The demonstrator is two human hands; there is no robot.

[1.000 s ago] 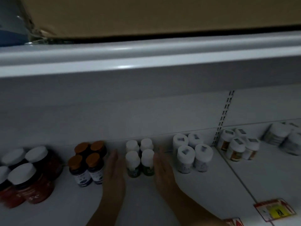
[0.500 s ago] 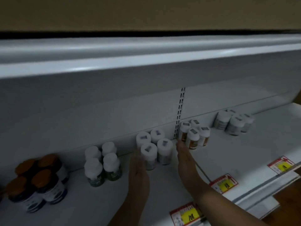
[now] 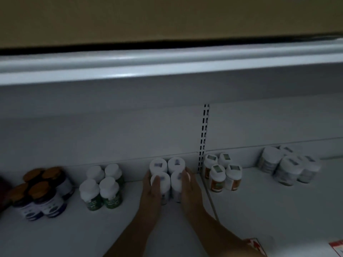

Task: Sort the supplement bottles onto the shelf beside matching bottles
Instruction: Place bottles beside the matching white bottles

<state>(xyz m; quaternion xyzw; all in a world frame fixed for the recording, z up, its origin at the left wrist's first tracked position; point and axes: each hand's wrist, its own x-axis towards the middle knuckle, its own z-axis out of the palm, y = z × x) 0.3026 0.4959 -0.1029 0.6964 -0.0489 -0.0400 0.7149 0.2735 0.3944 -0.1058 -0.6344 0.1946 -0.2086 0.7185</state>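
Observation:
Several white-capped bottles (image 3: 168, 168) stand in a tight square cluster at the back of the white shelf (image 3: 74, 230). My left hand (image 3: 151, 190) presses flat against the cluster's left side, fingers straight along the front-left bottle. My right hand (image 3: 190, 188) presses its right side the same way, fingertips reaching the rear bottle. To the left stand green-labelled bottles with white caps (image 3: 103, 186) and dark bottles with orange caps (image 3: 41, 191). To the right stand orange-labelled bottles (image 3: 222, 173) and wider white jars (image 3: 288, 165).
An upper shelf edge (image 3: 167, 65) overhangs the row, with a cardboard box (image 3: 167, 17) on top. A slotted upright (image 3: 204, 136) divides the back panel. Red and yellow price tags (image 3: 336, 247) sit on the front edge at lower right.
Both hands moved from the green-labelled bottles rightward to the white-capped cluster and closed in against its sides. The view swung to follow them.

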